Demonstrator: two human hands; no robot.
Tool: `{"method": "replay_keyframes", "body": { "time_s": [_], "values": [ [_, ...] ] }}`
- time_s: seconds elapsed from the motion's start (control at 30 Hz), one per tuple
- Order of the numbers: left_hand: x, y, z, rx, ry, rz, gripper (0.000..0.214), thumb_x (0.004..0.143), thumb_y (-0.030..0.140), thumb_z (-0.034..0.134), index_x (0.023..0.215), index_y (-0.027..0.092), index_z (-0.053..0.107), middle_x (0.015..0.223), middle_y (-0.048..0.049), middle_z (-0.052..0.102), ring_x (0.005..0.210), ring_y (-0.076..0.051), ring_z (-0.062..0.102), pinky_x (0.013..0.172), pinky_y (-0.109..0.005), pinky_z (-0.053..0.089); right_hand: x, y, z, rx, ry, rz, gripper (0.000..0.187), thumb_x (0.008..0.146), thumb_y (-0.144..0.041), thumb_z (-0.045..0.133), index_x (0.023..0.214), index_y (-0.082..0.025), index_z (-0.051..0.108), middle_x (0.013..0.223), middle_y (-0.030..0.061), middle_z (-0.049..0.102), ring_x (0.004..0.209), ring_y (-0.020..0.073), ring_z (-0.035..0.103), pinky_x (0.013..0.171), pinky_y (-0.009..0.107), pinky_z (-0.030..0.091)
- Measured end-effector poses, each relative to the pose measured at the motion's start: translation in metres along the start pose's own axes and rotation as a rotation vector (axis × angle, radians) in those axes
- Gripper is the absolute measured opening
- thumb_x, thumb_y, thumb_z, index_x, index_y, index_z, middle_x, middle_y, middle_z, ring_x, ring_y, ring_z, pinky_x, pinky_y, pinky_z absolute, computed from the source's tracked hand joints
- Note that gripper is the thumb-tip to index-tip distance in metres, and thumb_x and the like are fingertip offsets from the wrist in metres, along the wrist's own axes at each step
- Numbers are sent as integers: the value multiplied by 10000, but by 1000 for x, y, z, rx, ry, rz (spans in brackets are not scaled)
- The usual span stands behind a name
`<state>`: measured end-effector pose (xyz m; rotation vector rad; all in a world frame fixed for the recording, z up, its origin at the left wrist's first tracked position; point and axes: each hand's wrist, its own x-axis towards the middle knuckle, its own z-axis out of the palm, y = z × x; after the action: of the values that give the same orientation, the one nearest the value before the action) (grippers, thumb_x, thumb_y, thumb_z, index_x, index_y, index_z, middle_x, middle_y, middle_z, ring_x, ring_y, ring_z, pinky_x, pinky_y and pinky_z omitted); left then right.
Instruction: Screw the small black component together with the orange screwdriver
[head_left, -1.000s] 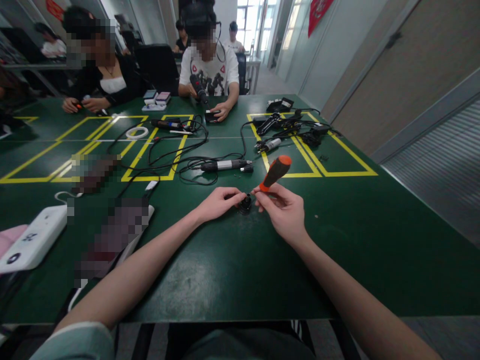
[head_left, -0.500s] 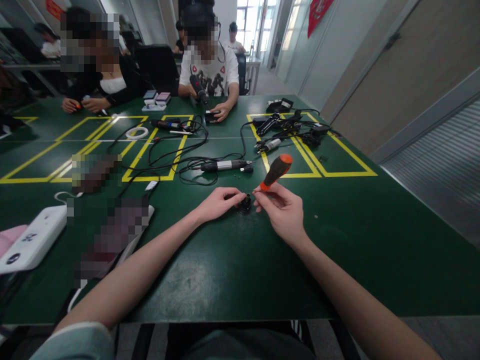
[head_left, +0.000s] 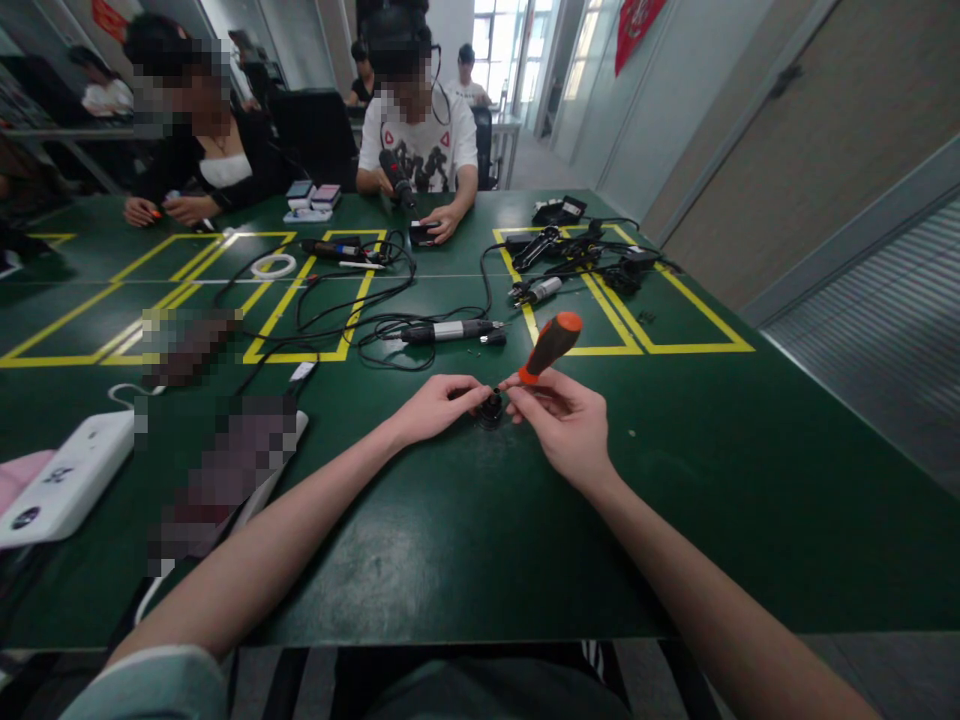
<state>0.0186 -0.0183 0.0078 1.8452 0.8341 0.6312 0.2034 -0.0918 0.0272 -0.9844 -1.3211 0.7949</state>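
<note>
A small black round part stands on the green table in front of me. My left hand pinches its left side with closed fingertips. My right hand grips a screwdriver with an orange and black handle, tilted up to the right, its tip down at the top of the black part.
Behind my hands lie a grey electric screwdriver with tangled black cables, and more tools inside yellow floor-tape boxes. A white device sits at the left edge. Two people sit across the table, their hands on their own tools.
The screwdriver handle has shifted very slightly in my right hand. Both hands stay at the black part.
</note>
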Motion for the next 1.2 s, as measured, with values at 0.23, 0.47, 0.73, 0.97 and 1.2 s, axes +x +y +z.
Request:
{"method": "replay_keyframes", "body": {
  "time_s": [0.23, 0.47, 0.73, 0.97, 1.2],
  "values": [
    [0, 2, 0, -6, 2, -4, 419, 937, 512, 557, 799, 139, 690, 780, -24, 682, 750, -151, 600, 761, -257, 485, 1, -1, -1, -6, 7, 19, 207, 759, -358, 868, 860, -201, 779, 784, 31, 766, 589, 150, 688, 549, 296, 645],
    [0, 1, 0, 4, -4, -8, 432, 940, 532, 556, 862, 137, 713, 772, -21, 674, 743, -150, 595, 765, -259, 483, 0, 1, 0, -12, -34, 21, 201, 870, -377, 746, 927, -188, 779, 765, 38, 764, 598, 149, 699, 541, 288, 633],
    [0, 2, 1, -4, 10, -11, 421, 930, 521, 555, 814, 140, 689, 760, -19, 663, 741, -149, 584, 758, -257, 473, 2, 2, -2, 19, 31, 47, 234, 764, -351, 857, 896, -190, 749, 713, 16, 743, 545, 143, 670, 524, 290, 626],
    [0, 1, 1, 11, -7, -9, 464, 927, 576, 546, 818, 147, 684, 773, -24, 667, 746, -156, 589, 764, -263, 485, 2, 2, -2, 1, -60, 25, 230, 857, -408, 764, 930, -191, 773, 726, 15, 722, 567, 134, 664, 546, 286, 623],
    [-1, 3, 1, 1, 8, -4, 436, 925, 541, 551, 773, 151, 671, 772, -24, 675, 755, -154, 598, 762, -259, 484, 2, 1, -2, -49, -13, -8, 150, 829, -348, 792, 865, -202, 785, 789, 19, 718, 539, 110, 622, 497, 264, 587]
  ]
}}
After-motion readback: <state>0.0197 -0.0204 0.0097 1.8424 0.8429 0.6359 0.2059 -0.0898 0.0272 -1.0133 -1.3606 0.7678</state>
